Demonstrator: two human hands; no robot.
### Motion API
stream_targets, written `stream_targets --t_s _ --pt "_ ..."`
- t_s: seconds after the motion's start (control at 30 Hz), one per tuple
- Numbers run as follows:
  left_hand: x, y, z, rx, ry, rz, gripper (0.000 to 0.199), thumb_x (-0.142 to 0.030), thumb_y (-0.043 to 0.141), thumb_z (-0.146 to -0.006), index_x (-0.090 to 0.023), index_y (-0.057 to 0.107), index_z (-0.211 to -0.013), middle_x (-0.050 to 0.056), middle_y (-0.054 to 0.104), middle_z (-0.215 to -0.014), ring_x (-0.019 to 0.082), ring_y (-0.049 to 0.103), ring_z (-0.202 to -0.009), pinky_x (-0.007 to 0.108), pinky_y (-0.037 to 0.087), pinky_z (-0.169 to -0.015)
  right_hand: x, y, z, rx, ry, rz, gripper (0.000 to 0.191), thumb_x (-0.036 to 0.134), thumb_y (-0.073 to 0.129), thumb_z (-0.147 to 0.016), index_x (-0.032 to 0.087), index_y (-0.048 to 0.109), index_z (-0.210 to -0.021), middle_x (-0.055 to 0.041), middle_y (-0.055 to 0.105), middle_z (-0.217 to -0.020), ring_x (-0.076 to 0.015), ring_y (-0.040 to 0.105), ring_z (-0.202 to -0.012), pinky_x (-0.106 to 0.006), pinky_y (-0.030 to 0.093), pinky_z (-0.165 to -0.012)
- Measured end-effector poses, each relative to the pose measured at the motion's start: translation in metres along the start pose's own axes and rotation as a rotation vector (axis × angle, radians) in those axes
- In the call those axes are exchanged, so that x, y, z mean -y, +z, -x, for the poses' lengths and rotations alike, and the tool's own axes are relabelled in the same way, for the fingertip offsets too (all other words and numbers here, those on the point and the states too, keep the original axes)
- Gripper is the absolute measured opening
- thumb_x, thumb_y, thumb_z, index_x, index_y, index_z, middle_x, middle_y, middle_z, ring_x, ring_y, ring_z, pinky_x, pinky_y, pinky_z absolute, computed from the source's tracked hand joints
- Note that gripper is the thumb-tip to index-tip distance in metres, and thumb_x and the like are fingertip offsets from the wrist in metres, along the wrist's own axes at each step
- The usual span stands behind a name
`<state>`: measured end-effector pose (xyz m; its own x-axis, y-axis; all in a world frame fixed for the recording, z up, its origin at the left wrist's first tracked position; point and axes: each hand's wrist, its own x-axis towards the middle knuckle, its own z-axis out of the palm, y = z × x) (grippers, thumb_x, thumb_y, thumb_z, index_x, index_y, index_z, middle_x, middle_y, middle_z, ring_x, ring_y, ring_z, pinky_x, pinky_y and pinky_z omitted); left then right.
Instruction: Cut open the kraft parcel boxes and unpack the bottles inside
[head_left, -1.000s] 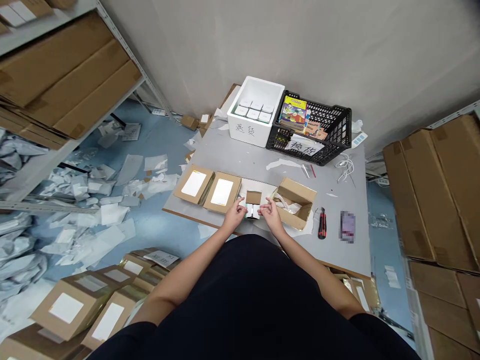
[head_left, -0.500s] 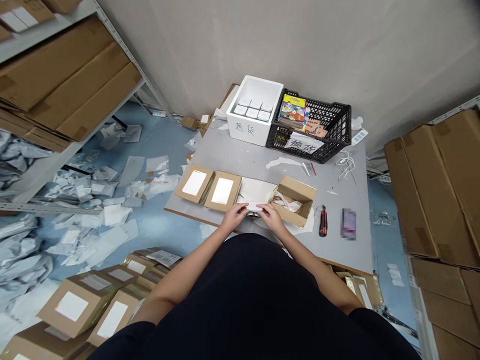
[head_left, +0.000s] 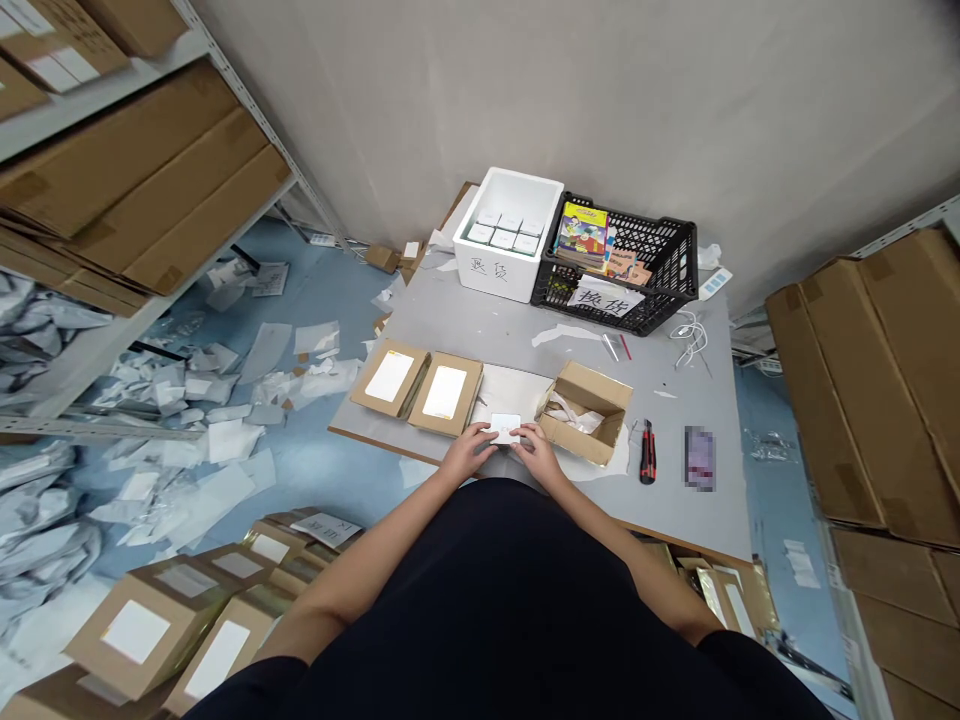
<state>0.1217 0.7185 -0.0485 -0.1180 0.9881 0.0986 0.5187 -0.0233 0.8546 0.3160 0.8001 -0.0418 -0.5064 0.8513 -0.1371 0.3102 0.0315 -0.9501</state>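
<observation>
A small white box (head_left: pixel 505 428) is held between my two hands at the table's front edge, its top face upward with faint marks. My left hand (head_left: pixel 469 452) grips its left side and my right hand (head_left: pixel 537 452) its right side. Just right of it stands an open cardboard box (head_left: pixel 589 405) with crumpled white packing inside. To the left are two closed cardboard boxes, one (head_left: pixel 390 378) farther left and one (head_left: pixel 447 394) nearer, both with white labels. A flat pale sheet (head_left: pixel 516 385) lies behind the white box.
On the grey table (head_left: pixel 450 325) are a foam box (head_left: pixel 499 275) holding several white boxes, a black crate (head_left: pixel 660 270) with books, a red-black cutter (head_left: pixel 648 452), a blurred purple item (head_left: pixel 700 459) and a white cable (head_left: pixel 690 335). Labelled cartons (head_left: pixel 135 632) sit low left.
The white box between my hands now shows its whole top face, where before it was mostly edge-on with a dark gap below. The view has shifted slightly.
</observation>
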Motion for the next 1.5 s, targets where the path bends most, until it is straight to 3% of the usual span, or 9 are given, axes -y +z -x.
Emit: stream_targets --t_s 0.1,0.23,0.43,0.67,0.93,1.1,1.23,1.37,1.5 --pt "0.003 0.007 -0.002 -0.042 -0.127 0.137 0.027 -0.038 0.061 -0.085 -0.022 0.068 -0.106 0.009 0.06 -0.119 0.023 0.061 -0.111 0.039 0.053 -0.094 -0.004 0.004 -0.002 -0.024 0.057 -0.076 0.026 0.031 0.06 -0.078 0.025 0.066 -0.102 -0.0083 0.053 -0.12 -0.0227 0.056 -0.112 -0.036 0.054 -0.085" --pt "0.007 0.017 -0.013 -0.118 -0.366 0.384 0.046 -0.037 0.066 -0.08 -0.018 0.059 -0.121 0.011 0.064 -0.116 0.02 0.066 -0.099 0.04 0.055 -0.09 -0.007 0.011 -0.012 -0.081 0.191 -0.194 0.057 0.031 0.067 -0.07 0.024 0.053 -0.125 -0.0095 0.059 -0.12 -0.0226 0.064 -0.102 -0.042 0.053 -0.088" --pt "-0.003 0.016 -0.016 -0.024 -0.427 0.507 0.056 -0.045 0.062 -0.081 -0.017 0.057 -0.128 0.012 0.06 -0.133 0.026 0.06 -0.117 0.045 0.044 -0.105 -0.007 0.014 -0.012 0.001 0.167 -0.358 0.058 0.039 0.07 -0.069 0.019 0.061 -0.123 -0.0122 0.063 -0.126 -0.0274 0.062 -0.113 -0.047 0.044 -0.102" --pt "-0.046 0.003 -0.009 -0.112 -0.371 0.441 0.062 -0.051 0.058 -0.083 -0.019 0.053 -0.135 0.009 0.055 -0.138 0.027 0.054 -0.126 0.047 0.042 -0.108 0.019 0.0 0.001 0.039 0.094 -0.467 0.068 0.042 0.073 -0.07 0.023 0.056 -0.133 -0.0086 0.057 -0.136 -0.0273 0.059 -0.12 -0.05 0.042 -0.106" --pt "-0.116 -0.005 -0.049 -0.297 -0.3 0.345 0.056 -0.051 0.053 -0.088 -0.023 0.051 -0.137 0.008 0.052 -0.141 0.026 0.052 -0.127 0.04 0.046 -0.105 0.097 -0.046 -0.014 0.012 -0.008 -0.517 0.069 0.045 0.071 -0.075 0.024 0.052 -0.138 -0.0058 0.055 -0.139 -0.0278 0.055 -0.124 -0.047 0.042 -0.108" --pt "-0.143 -0.026 -0.1 -0.313 -0.234 0.366 0.056 -0.047 0.053 -0.09 -0.023 0.047 -0.141 0.008 0.05 -0.143 0.025 0.051 -0.128 0.039 0.045 -0.106 0.134 -0.071 -0.057 -0.022 -0.079 -0.461 0.065 0.042 0.069 -0.079 0.024 0.052 -0.138 -0.005 0.056 -0.137 -0.0276 0.055 -0.124 -0.046 0.043 -0.108" --pt "-0.146 -0.058 -0.16 -0.287 -0.116 0.364 0.053 -0.043 0.053 -0.091 -0.023 0.049 -0.139 0.007 0.051 -0.143 0.024 0.049 -0.13 0.038 0.04 -0.11 0.159 -0.078 -0.112 -0.085 -0.137 -0.444 0.067 0.041 0.07 -0.078 0.022 0.051 -0.139 -0.0048 0.055 -0.138 -0.0273 0.056 -0.124 -0.046 0.044 -0.108" --pt "-0.142 -0.1 -0.242 -0.27 0.035 0.356 0.052 -0.043 0.052 -0.091 -0.022 0.05 -0.139 0.007 0.05 -0.143 0.024 0.048 -0.131 0.039 0.038 -0.112 0.195 -0.086 -0.187 -0.186 -0.248 -0.404 0.069 0.041 0.071 -0.077 0.021 0.051 -0.14 -0.0044 0.057 -0.136 -0.0267 0.055 -0.125 -0.046 0.043 -0.108" --pt "-0.143 -0.144 -0.344 -0.248 0.198 0.426 0.052 -0.042 0.056 -0.09 -0.02 0.052 -0.137 0.007 0.05 -0.143 0.025 0.046 -0.132 0.04 0.033 -0.114 0.238 -0.104 -0.281 -0.242 -0.391 -0.36 0.07 0.039 0.071 -0.077 0.019 0.05 -0.14 -0.0053 0.057 -0.136 -0.0248 0.055 -0.124 -0.046 0.039 -0.11"
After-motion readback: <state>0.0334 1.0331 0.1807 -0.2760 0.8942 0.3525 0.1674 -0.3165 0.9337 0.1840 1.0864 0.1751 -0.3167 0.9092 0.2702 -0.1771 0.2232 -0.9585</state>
